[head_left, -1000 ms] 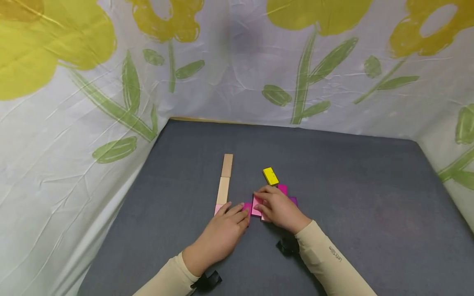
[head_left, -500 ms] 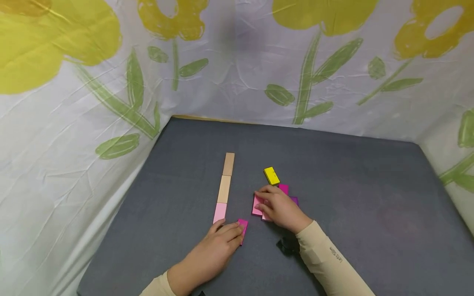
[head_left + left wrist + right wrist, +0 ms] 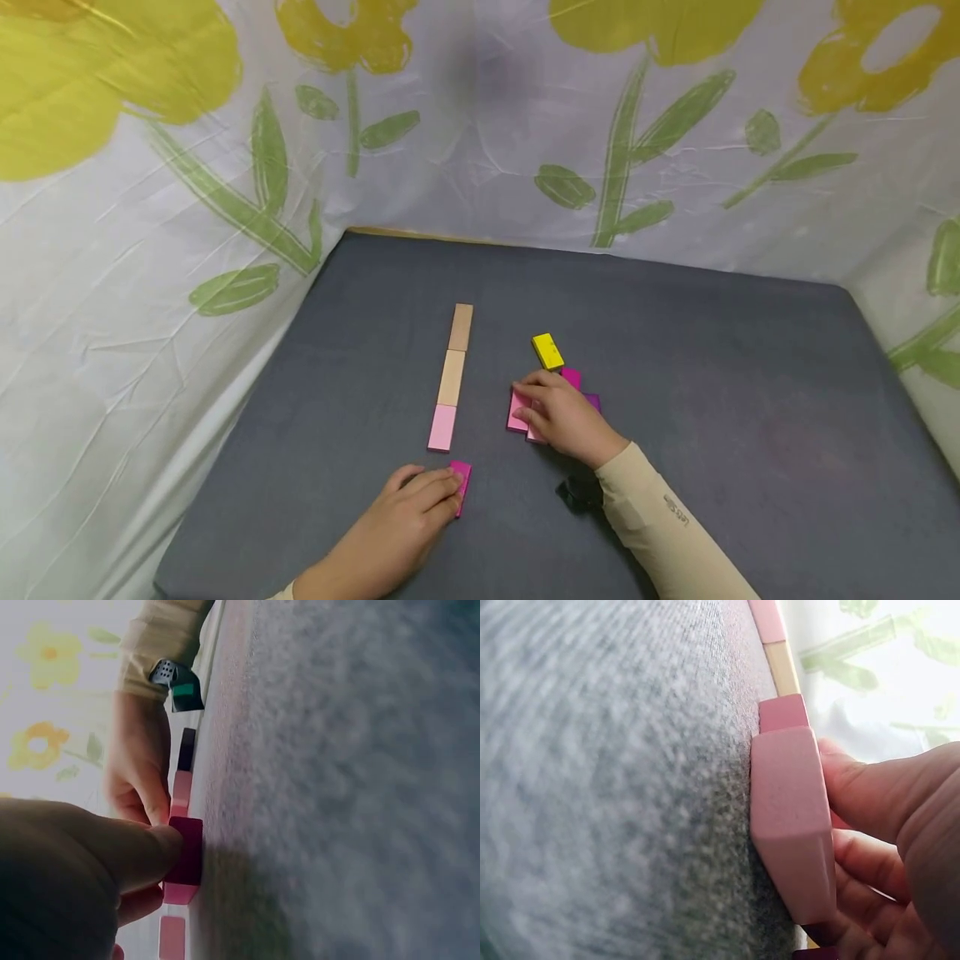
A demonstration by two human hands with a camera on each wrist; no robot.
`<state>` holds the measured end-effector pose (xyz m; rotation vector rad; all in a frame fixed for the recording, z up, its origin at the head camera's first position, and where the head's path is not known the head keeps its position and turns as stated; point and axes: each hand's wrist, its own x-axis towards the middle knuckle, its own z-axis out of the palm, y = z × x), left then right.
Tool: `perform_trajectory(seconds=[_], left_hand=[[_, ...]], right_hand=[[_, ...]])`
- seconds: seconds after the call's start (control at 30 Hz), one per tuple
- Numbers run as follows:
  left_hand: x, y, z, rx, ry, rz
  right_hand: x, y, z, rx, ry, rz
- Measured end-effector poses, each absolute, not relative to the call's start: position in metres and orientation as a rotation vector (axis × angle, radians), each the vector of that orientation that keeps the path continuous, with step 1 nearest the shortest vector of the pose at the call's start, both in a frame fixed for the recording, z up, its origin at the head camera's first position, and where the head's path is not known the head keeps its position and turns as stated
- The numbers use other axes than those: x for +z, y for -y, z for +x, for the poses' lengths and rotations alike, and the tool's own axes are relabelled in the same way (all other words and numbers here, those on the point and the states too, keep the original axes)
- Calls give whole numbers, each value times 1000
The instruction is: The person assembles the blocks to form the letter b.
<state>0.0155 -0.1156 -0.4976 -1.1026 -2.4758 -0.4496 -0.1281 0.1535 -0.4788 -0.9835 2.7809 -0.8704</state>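
Note:
In the head view, my left hand (image 3: 390, 527) pinches a magenta block (image 3: 461, 487) below and right of a pink block (image 3: 442, 427). The left wrist view shows the thumb of my left hand (image 3: 90, 847) against that magenta block (image 3: 186, 851). My right hand (image 3: 570, 419) has its bent thumb and index finger on a pink block (image 3: 516, 414), partly covering a second pink block (image 3: 533, 436). In the right wrist view, the thumb of my right hand (image 3: 889, 817) touches a light pink block (image 3: 791, 784); its other fingers curl behind.
Two wooden blocks (image 3: 461, 327) (image 3: 452, 377) stand in line above the left pink block. A yellow block (image 3: 548, 352), a magenta block (image 3: 572, 377) and a purple block (image 3: 593, 402) lie around my right hand. Flowered cloth (image 3: 480, 150) borders the dark table (image 3: 712, 400).
My left hand has moved left and toward the near edge with the magenta block, away from the pink blocks. The left pink block now shows fully. My right hand has stayed nearly still.

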Motion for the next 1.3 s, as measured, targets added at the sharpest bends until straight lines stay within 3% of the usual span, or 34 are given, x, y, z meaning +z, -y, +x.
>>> perform_trajectory(seconds=[1.3], left_hand=[[-497, 137, 12, -459, 2529, -993]], right_hand=[[-482, -153, -128, -872, -2780, -971]])
